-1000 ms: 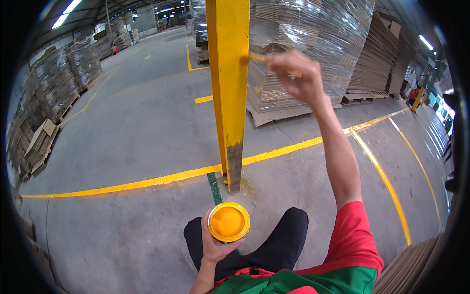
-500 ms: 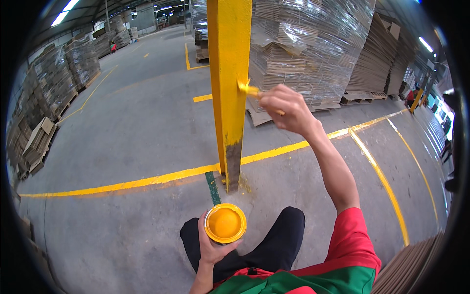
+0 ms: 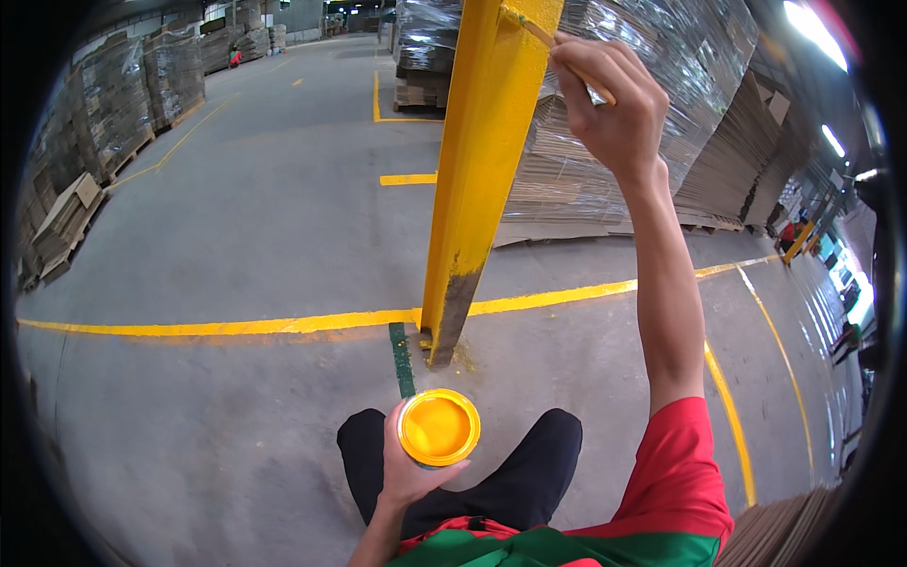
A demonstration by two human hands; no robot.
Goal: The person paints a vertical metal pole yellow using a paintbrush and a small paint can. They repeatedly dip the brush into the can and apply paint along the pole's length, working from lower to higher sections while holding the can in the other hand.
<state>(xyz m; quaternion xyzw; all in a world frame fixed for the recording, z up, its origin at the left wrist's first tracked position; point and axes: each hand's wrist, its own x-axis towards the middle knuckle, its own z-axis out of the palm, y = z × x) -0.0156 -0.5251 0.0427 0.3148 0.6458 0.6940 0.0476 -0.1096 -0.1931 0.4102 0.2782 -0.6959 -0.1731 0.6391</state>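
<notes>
My left hand (image 3: 408, 471) is wrapped round an open can of yellow paint (image 3: 438, 427), held low above my bent knees. Up at the top of the view, my right hand (image 3: 616, 106) grips a paintbrush (image 3: 531, 30) by its handle. The brush's bristle end meets the face of a steel post (image 3: 480, 161), high on it. Yellow paint covers the post except for a dark grey, bare-looking patch near its foot. Part of the brush handle is hidden by my fingers.
Wrapped stacks of flat cardboard (image 3: 567, 170) stand on pallets behind the post, with more stacks (image 3: 113, 99) along the far left. Yellow floor lines (image 3: 227, 328) and a green strip (image 3: 402, 359) mark the concrete. Folded cardboard (image 3: 784, 529) lies close at my lower right. A person in red (image 3: 790, 234) is far right.
My right hand has moved up the post with the paintbrush. The view has tilted, so the post now leans right. My left hand still holds the can in nearly the same place.
</notes>
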